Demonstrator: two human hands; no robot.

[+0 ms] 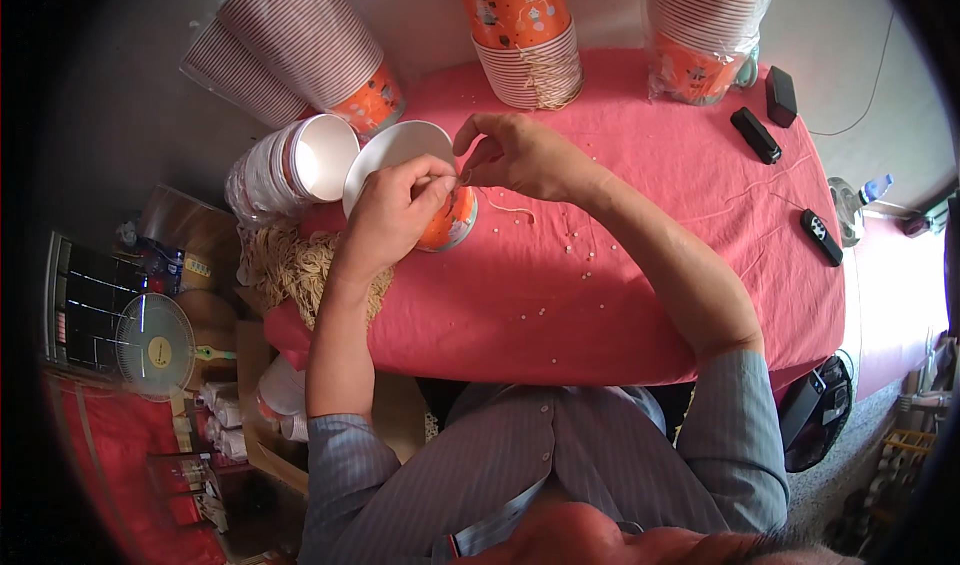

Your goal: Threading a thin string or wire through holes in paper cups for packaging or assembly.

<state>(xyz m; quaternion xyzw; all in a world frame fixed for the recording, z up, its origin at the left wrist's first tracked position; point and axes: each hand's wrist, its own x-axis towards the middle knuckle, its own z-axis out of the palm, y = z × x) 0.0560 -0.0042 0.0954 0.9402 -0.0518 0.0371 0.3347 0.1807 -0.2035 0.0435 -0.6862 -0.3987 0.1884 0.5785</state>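
- The left hand [392,210] gripped the orange paper cup [440,215], lying tilted on the red tablecloth [640,295].
- The right hand [515,155], just right of the cup, pinched a cream string [510,205] at its rim.

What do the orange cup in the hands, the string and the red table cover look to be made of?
Orange printed cup: likely paper, with a matte white inside and a thin rolled rim like the stacked cups.
Thin cream string: looks like twisted cotton or paper cord, limp and dull.
Red table cover: woven cloth, matte, creased and draping over the edge.
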